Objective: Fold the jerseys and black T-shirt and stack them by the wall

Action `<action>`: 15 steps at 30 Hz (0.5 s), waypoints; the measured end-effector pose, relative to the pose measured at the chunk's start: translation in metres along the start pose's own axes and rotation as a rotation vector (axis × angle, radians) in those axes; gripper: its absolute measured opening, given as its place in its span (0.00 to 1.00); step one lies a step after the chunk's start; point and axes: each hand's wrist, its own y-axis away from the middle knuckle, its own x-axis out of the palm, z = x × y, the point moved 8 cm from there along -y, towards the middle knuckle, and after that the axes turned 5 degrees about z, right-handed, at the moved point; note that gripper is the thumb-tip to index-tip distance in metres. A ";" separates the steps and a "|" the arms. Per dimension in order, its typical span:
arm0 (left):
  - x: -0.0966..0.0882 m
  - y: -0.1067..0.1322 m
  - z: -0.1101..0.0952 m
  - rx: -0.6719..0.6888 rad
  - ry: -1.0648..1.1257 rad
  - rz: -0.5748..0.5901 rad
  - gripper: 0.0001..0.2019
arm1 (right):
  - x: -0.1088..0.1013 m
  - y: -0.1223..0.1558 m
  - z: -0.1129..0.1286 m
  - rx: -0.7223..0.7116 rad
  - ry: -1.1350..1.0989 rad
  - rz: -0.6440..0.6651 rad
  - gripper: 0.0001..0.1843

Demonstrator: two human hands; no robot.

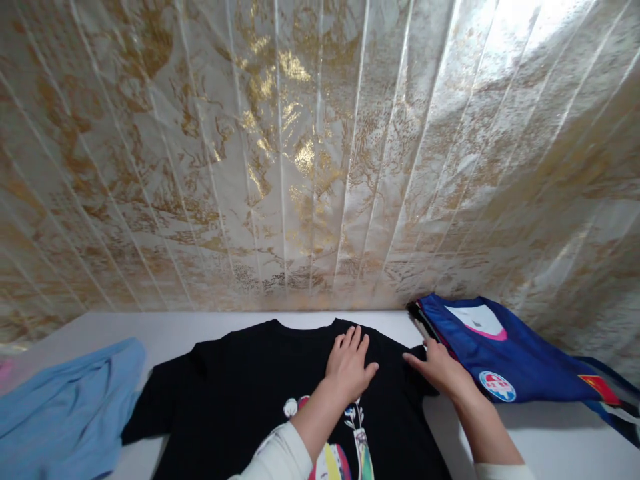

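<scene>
A black T-shirt [235, 393] with a coloured print on its front lies spread flat on the white table [560, 440], collar toward the wall. My left hand [349, 365] rests flat on the shirt near its right shoulder, fingers stretched out. My right hand [437, 368] lies on the shirt's right sleeve edge, fingers extended and apart, with nothing held. Both wrists wear white sleeves.
A blue sports jersey [505, 363] with a white and pink panel and round badge lies folded at the right, close to my right hand. A light blue garment [65, 407] is heaped at the left. A gold and white curtain [320, 153] hangs behind the table.
</scene>
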 end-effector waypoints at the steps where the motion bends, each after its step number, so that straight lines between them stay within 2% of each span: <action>1: 0.001 -0.001 0.000 -0.006 0.002 0.000 0.30 | 0.003 0.001 0.002 -0.010 0.006 0.017 0.21; 5: 0.001 -0.003 0.003 -0.023 0.014 0.002 0.30 | 0.007 0.003 0.005 -0.058 0.028 0.034 0.29; 8: -0.002 -0.004 0.001 -0.020 0.025 0.009 0.31 | -0.003 0.003 0.004 -0.055 0.056 0.020 0.29; 10: -0.006 0.000 -0.002 -0.011 0.032 0.014 0.30 | -0.014 0.005 0.014 -0.086 0.088 -0.012 0.27; 12: -0.013 0.009 -0.007 -0.003 0.034 0.010 0.29 | -0.027 0.012 0.043 -0.185 0.103 -0.095 0.25; 15: -0.029 0.040 -0.004 -0.024 0.027 -0.004 0.29 | -0.031 0.039 0.108 -0.442 0.013 -0.229 0.24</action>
